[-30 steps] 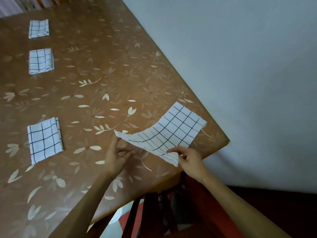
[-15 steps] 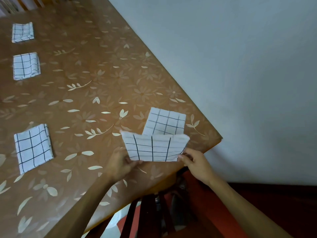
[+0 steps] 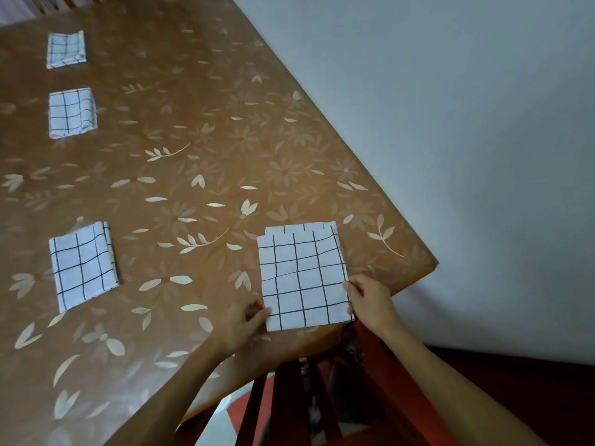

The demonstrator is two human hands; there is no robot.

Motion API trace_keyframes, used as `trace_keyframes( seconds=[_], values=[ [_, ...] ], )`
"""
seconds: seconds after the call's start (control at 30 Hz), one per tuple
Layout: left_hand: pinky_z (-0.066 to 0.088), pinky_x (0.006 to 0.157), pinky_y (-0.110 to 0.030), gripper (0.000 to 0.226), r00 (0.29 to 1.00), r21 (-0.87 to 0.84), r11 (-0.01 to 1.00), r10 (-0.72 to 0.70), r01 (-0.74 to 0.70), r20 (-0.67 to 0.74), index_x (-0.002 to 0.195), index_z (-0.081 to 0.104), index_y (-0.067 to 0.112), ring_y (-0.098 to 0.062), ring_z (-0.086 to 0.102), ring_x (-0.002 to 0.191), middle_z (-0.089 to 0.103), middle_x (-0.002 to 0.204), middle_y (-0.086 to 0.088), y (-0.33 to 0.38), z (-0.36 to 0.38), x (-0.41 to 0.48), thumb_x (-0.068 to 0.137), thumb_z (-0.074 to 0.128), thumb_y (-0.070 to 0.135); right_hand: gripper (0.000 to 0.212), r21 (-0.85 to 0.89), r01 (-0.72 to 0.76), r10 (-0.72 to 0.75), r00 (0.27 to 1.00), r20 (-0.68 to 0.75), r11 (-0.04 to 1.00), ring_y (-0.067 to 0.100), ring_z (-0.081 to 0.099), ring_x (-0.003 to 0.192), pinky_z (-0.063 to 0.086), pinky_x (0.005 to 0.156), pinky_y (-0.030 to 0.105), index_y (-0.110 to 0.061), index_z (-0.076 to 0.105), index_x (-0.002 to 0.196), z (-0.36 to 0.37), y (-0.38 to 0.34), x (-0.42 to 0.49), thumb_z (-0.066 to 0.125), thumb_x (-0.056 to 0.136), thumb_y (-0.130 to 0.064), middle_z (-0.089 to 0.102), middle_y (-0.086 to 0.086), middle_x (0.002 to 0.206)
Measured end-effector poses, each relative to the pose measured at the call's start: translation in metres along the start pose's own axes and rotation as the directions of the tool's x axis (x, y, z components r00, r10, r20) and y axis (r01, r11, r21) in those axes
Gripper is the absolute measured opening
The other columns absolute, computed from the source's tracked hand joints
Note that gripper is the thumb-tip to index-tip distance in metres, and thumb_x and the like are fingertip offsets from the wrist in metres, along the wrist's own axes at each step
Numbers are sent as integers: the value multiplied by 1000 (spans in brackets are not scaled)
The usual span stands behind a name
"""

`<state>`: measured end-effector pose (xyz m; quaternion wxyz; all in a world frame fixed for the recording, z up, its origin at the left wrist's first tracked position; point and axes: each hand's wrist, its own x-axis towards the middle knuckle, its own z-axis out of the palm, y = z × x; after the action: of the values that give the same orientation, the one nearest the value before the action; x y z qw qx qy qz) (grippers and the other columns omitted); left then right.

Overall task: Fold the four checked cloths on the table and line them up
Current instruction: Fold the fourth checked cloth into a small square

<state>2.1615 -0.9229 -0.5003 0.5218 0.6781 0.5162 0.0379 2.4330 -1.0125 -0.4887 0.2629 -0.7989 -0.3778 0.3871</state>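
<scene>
A white cloth with black checks lies folded over once near the table's right corner, its upper layer a little short of the far edge. My left hand pinches its near left corner and my right hand pinches its near right edge. Three smaller folded checked cloths sit in a column on the left: the nearest, the middle one and the far one.
The brown table has a flower and leaf pattern; its right edge runs diagonally along a pale wall. A dark wooden chair stands below the near edge, over a red floor.
Both hands folded the spread cloth in half, carrying its near edge up and over to the far edge, and laid it flat. They now hold the fold's near corners.
</scene>
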Motion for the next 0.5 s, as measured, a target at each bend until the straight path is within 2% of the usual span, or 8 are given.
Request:
trace_keyframes(
  seconds=[0.07, 0.17, 0.27, 0.4, 0.5],
  values=[
    [54, 55, -30, 19, 999, -10, 999, -34, 34, -5, 79, 58, 19, -12, 67, 53, 71, 61, 6, -2, 5, 3, 98, 61, 21, 18, -51, -13, 12, 1000, -7, 999, 7, 67, 52, 54, 59, 33, -17, 61, 88, 6, -1, 5, 52, 101, -26, 64, -2, 67],
    [54, 52, -26, 18, 996, -29, 996, -81, 80, -26, 82, 56, 21, -15, 67, 51, 69, 58, 5, -4, 9, 6, 100, 59, 22, 18, -108, -54, 51, 998, -26, 993, 8, 68, 52, 52, 53, 27, -17, 63, 93, 10, -3, 11, 51, 101, -28, 68, -2, 69],
    [58, 62, -34, 16, 994, 43, 995, -84, 87, -70, 84, 59, 29, -12, 66, 57, 69, 65, 8, -4, 11, 10, 99, 58, 33, 20, -145, -87, 80, 996, -50, 986, 11, 68, 54, 58, 60, 33, -17, 62, 90, 13, -3, 13, 49, 101, -27, 69, -1, 71],
    [53, 56, -21, 16, 989, 98, 989, -104, 114, -106, 91, 62, 22, -9, 65, 53, 69, 72, 8, 3, 13, 16, 99, 57, 35, 11, -108, -119, 110, 990, -90, 987, 20, 70, 65, 59, 68, 40, -20, 60, 96, 14, 0, 17, 52, 99, -27, 70, 0, 84],
    [48, 59, -19, 15, 986, 153, 980, -105, 124, -127, 89, 60, 27, -7, 65, 66, 71, 79, 5, 5, 15, 20, 98, 58, 39, 12, -109, -142, 131, 986, -100, 984, 22, 69, 69, 59, 69, 41, -19, 59, 100, 15, 2, 18, 52, 98, -28, 69, 0, 88]
  ],
)
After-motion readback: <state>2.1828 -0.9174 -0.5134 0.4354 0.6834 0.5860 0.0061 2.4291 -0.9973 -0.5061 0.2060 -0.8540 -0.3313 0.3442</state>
